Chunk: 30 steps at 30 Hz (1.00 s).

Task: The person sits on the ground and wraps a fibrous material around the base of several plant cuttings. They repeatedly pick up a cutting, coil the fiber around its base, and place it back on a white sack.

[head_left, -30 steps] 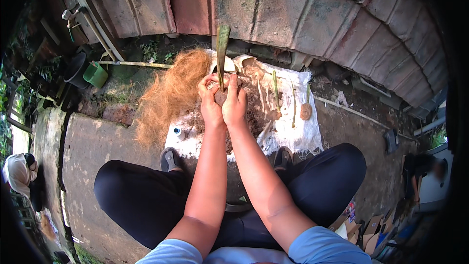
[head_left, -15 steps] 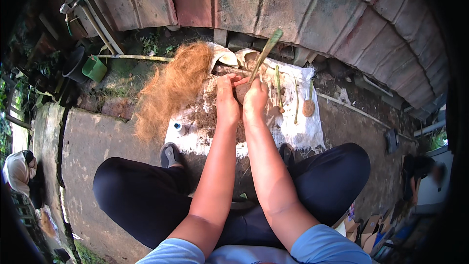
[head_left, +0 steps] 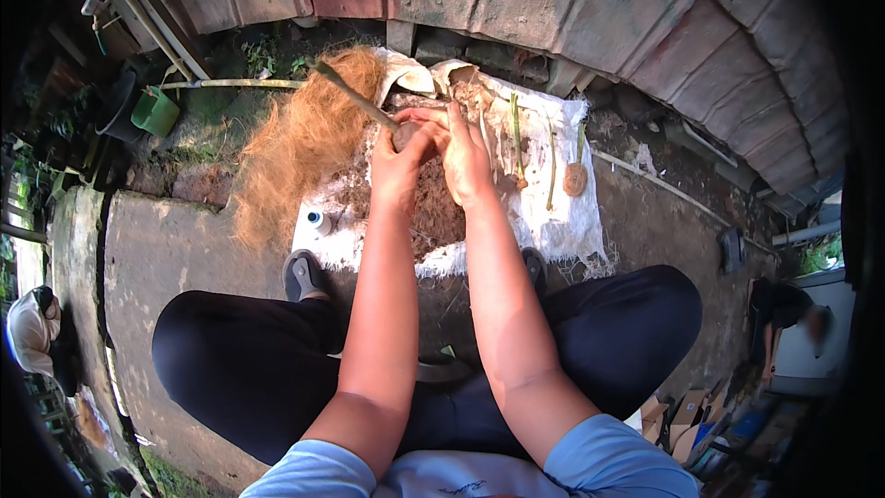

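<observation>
In front of me, both hands cup a brown ball of soil (head_left: 404, 136) with a green-brown plant stem (head_left: 353, 92) sticking out of it toward the upper left. My left hand (head_left: 396, 166) wraps round the ball from the left. My right hand (head_left: 464, 159) presses on its other side, fingers bent over the top, and partly hides it. Loose dark soil (head_left: 433, 207) lies beneath them on a white woven sack (head_left: 553, 244). Right of my hands, several cut stems rest on the sack, among them a green stem (head_left: 516, 134) and one with a fibre-wrapped ball (head_left: 574, 179).
A heap of orange-brown fibre (head_left: 295, 152) lies at the sack's left, near a small white bottle (head_left: 318, 222). A green bucket (head_left: 155, 112) stands farther left. Roof tiles (head_left: 535, 9) overhang the far side. Another person (head_left: 784, 318) bends at the far right, near cardboard boxes (head_left: 684, 424).
My hands have turned the soil ball, swinging its stem from pointing up and right to pointing up and left. Both hands have shifted slightly left, and the view has moved a little.
</observation>
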Tool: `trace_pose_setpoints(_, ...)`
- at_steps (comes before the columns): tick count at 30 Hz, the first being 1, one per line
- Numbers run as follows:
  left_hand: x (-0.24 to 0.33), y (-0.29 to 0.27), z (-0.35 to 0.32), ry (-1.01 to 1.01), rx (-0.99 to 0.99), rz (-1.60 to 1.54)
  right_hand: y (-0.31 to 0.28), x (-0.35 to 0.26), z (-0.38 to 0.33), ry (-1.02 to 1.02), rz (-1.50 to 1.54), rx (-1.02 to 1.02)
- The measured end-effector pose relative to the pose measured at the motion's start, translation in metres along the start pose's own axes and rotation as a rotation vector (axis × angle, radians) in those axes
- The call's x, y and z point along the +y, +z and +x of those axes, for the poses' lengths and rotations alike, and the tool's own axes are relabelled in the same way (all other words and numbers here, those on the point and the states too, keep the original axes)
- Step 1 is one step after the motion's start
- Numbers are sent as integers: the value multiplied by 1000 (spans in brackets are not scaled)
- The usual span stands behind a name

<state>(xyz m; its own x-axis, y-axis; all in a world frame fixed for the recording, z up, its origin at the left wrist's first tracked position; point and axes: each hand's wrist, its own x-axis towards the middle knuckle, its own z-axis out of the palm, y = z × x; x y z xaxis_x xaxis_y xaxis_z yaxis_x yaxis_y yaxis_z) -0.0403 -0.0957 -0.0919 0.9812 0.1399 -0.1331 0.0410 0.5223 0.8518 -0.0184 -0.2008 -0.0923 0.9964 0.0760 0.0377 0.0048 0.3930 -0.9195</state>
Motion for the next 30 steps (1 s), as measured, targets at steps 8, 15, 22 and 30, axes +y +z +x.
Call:
trace_pose_setpoints(8,-26,-45,18,-144,319,75,-30,29,10,182,-190,113)
trace_pose_setpoints(15,-35,-72,21,-189,320,36,-59,118,5,374,-193,310)
trace_pose_setpoints(22,-44,-85,24,-224,319,241,-54,196,-16,315,-795,322)
trace_pose_setpoints(30,-53,-97,33,-338,264,96,-31,222,-26,168,-1230,256)
